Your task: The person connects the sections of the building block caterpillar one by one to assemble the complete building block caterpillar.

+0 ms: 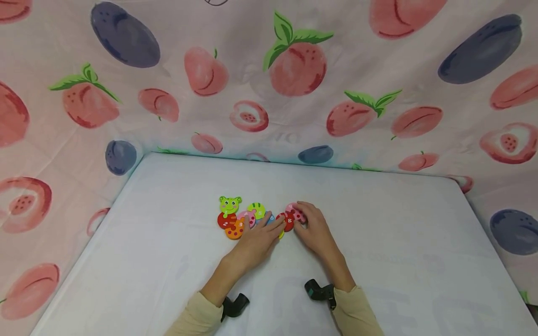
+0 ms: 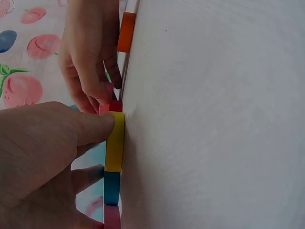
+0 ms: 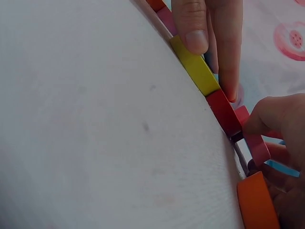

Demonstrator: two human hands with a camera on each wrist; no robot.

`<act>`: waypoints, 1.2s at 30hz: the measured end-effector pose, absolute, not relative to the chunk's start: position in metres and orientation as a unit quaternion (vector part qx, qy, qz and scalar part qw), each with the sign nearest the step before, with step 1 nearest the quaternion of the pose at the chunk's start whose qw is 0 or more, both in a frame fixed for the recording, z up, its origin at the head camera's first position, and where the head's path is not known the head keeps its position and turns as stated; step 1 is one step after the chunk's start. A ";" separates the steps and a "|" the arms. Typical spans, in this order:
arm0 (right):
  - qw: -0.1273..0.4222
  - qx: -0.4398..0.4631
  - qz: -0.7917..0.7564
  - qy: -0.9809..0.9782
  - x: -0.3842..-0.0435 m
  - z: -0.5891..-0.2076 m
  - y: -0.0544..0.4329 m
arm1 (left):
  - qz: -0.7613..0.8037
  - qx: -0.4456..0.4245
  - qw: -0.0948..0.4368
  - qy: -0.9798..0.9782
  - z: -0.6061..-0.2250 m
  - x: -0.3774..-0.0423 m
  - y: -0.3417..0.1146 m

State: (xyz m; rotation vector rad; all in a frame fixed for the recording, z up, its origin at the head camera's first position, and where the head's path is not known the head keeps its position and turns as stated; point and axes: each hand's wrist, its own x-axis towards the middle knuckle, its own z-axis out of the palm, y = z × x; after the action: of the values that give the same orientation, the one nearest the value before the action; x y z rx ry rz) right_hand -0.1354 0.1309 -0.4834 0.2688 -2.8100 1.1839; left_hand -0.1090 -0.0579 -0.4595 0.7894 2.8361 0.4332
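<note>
A jigsaw caterpillar of numbered wooden pieces lies on the white table, with a green smiling head (image 1: 229,205) at its left end. My left hand (image 1: 257,242) rests over its middle, fingers fairly straight; the thumb touches the yellow piece (image 2: 115,143) and a fingertip reaches the red 8 piece (image 1: 288,221). At the right end, my right hand (image 1: 316,231) pinches a pink dotted piece (image 3: 257,148). That piece is slightly raised and tilted against the red one. An orange piece (image 3: 257,200) stands beside the right hand, hidden in the head view.
The white table (image 1: 168,270) stretches around the puzzle on all sides. A fruit-print cloth (image 1: 248,70) hangs behind and beside it. Black wrist cameras (image 1: 236,305) sit at both sleeve cuffs.
</note>
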 end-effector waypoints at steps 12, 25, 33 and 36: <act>0.045 0.093 0.384 -0.918 -0.135 -0.482 0.131 | 0.135 0.268 0.081 0.951 -0.458 -0.110 -0.058; 0.047 0.072 0.366 -0.926 -0.135 -0.481 0.134 | 0.125 0.272 0.080 0.951 -0.458 -0.109 -0.057; 0.061 0.070 0.379 -0.921 -0.131 -0.487 0.143 | 0.130 0.267 0.079 0.951 -0.458 -0.110 -0.057; 0.059 0.058 0.399 -0.913 -0.124 -0.491 0.149 | 0.139 0.262 0.083 0.951 -0.458 -0.109 -0.059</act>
State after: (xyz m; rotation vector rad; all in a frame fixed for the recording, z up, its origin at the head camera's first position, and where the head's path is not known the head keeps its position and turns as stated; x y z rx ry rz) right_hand -0.1241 0.1488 -0.4908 0.1752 -2.7658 1.2102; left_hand -0.1095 -0.0587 -0.4580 0.7809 2.8400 0.4152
